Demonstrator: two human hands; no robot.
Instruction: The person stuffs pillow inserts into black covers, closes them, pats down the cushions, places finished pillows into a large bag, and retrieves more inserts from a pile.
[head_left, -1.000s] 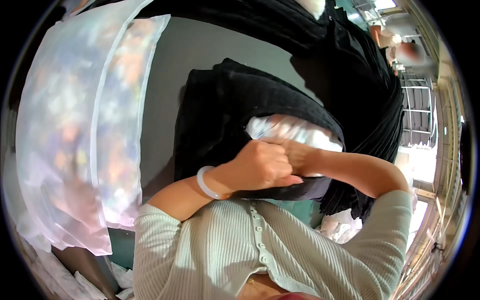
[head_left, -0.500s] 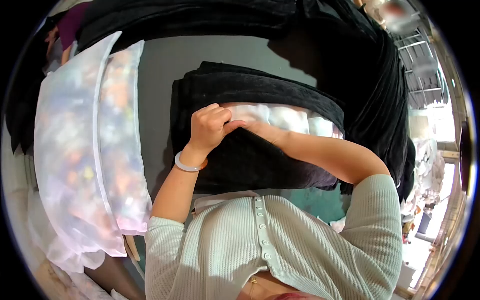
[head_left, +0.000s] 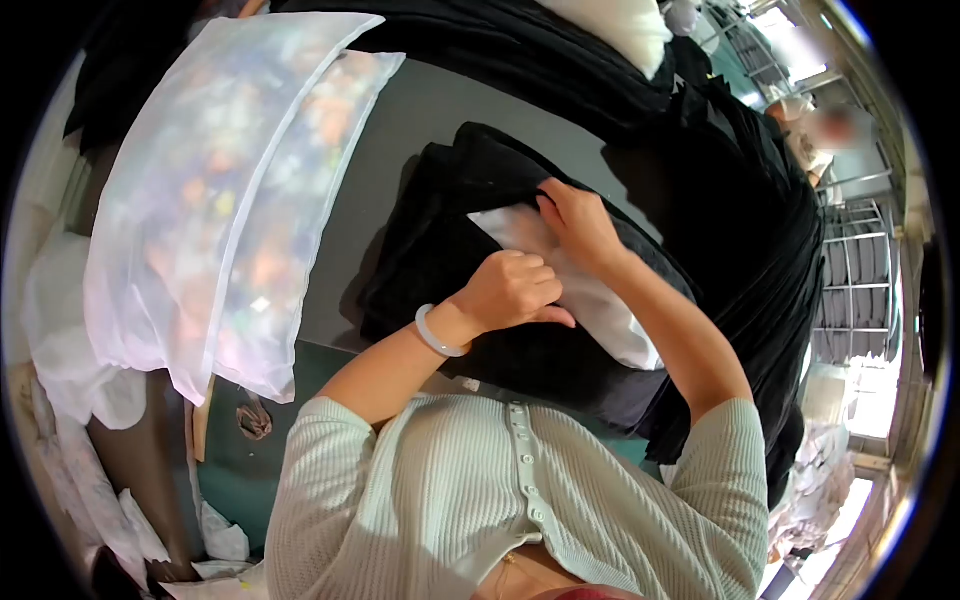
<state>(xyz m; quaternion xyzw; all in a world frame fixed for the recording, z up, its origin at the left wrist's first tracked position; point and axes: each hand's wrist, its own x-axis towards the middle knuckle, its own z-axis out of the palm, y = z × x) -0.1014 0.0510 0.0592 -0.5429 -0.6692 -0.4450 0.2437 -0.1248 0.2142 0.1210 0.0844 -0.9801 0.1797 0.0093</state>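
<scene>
A black velvety cover (head_left: 420,250) lies in front of me, its long opening showing a smooth white piece (head_left: 600,315) inside. My left hand (head_left: 512,292), a white bangle on its wrist, is curled into a fist at the opening's lower edge. Its fingers appear closed on the black fabric, with the thumb stretched over the white piece. My right hand (head_left: 580,225) is at the upper edge, fingers bent round the black cloth and partly hidden by it.
Left of the cover rests a plump translucent white bag (head_left: 200,220) with blurred colourful contents. Heaped black fabric (head_left: 750,220) runs along the back and right of the grey table (head_left: 480,105). A white bundle (head_left: 615,30) sits at the back. Another person (head_left: 805,135) and metal racks (head_left: 855,260) are at far right.
My view has turned, shifting the scene. My hands, close together before, are now apart: the right has moved to the opening's upper edge, and the white piece shows between them.
</scene>
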